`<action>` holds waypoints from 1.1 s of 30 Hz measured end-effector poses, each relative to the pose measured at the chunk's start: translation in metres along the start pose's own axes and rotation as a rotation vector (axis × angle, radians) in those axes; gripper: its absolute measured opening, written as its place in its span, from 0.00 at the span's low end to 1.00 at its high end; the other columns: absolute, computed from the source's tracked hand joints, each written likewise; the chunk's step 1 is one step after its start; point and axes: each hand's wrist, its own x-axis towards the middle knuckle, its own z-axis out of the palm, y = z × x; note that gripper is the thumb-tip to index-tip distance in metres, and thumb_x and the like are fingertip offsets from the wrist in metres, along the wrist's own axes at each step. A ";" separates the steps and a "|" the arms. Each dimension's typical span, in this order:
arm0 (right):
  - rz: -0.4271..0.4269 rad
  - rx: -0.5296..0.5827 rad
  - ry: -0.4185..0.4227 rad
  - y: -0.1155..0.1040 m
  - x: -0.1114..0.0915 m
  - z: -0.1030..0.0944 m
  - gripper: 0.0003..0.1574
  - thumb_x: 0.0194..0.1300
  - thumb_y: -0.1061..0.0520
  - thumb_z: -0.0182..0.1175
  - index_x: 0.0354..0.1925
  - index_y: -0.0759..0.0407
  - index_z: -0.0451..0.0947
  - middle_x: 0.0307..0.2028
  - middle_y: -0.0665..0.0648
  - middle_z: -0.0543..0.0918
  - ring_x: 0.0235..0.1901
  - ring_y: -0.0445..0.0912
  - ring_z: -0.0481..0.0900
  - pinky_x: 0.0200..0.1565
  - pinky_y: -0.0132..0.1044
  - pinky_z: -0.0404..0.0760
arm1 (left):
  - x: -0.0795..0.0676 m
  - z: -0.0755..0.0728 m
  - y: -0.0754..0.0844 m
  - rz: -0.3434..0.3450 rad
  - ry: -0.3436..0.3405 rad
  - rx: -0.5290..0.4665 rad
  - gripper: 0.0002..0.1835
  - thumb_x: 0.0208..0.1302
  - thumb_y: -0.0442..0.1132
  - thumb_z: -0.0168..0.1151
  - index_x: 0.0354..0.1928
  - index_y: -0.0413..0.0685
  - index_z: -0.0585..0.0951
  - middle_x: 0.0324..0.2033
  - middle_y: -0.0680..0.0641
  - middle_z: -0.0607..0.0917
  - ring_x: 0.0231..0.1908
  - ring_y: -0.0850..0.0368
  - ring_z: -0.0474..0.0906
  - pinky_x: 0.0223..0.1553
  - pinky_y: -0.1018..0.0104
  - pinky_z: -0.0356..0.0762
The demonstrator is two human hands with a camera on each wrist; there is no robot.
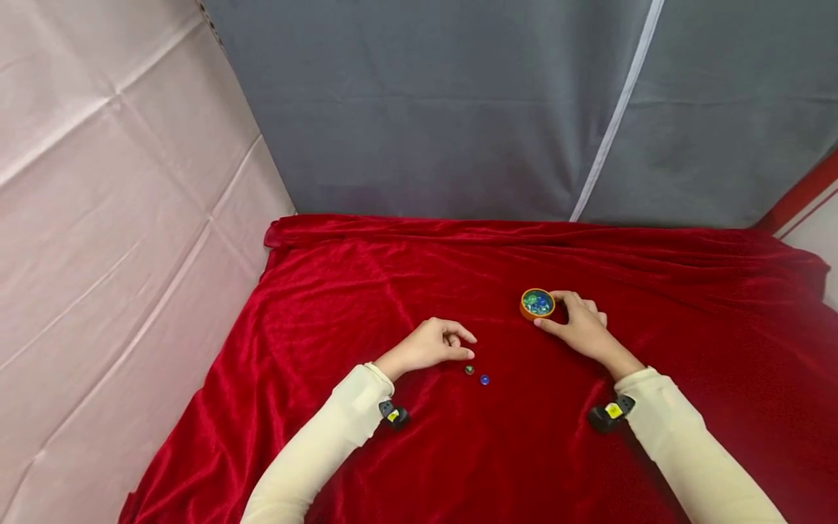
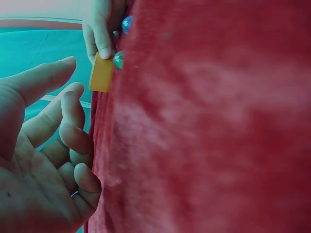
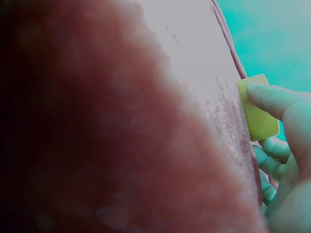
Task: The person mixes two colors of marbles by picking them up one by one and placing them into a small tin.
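My right hand (image 1: 583, 326) grips a small round orange tub (image 1: 527, 315) between thumb and fingers, from its right side. Green and blue marbles (image 1: 539, 302) fill the tub. In the right wrist view the tub's yellowish wall (image 3: 260, 116) shows under the thumb. My left hand (image 1: 432, 345) hovers over the cloth with nothing in it, thumb and index finger apart, the other fingers loosely bent. Just below its fingertips lie a green marble (image 1: 469, 370) and, a little to the right, a blue marble (image 1: 484, 380).
A wrinkled red velvet cloth (image 1: 406, 451) covers the table. A grey curtain (image 1: 425, 109) stands behind it, and a pale fabric wall (image 1: 118, 218) rises at the left. Each forearm wears a wrist camera (image 1: 395, 415) over a cream sleeve.
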 end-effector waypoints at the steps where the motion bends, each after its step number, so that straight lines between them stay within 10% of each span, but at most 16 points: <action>1: 0.000 0.002 -0.001 0.000 0.000 0.000 0.42 0.62 0.43 0.63 0.64 0.65 0.62 0.61 0.70 0.68 0.57 0.66 0.60 0.46 0.57 0.55 | -0.001 0.000 -0.002 -0.003 -0.001 0.002 0.13 0.57 0.38 0.70 0.44 0.42 0.85 0.20 0.57 0.76 0.20 0.68 0.65 0.26 0.76 0.65; 12: 0.005 0.007 -0.004 0.002 -0.001 0.000 0.42 0.62 0.43 0.63 0.63 0.66 0.62 0.61 0.70 0.68 0.57 0.66 0.60 0.46 0.56 0.55 | -0.008 0.005 -0.011 -0.039 -0.048 -0.015 0.13 0.55 0.40 0.71 0.43 0.46 0.85 0.20 0.57 0.77 0.20 0.68 0.64 0.27 0.76 0.65; 33: -0.002 0.002 -0.003 0.001 0.000 0.001 0.42 0.62 0.42 0.63 0.63 0.65 0.62 0.61 0.70 0.68 0.56 0.65 0.60 0.45 0.55 0.55 | -0.011 0.018 -0.012 -0.084 0.001 0.263 0.10 0.50 0.47 0.74 0.36 0.61 0.87 0.17 0.64 0.77 0.20 0.72 0.67 0.33 0.75 0.65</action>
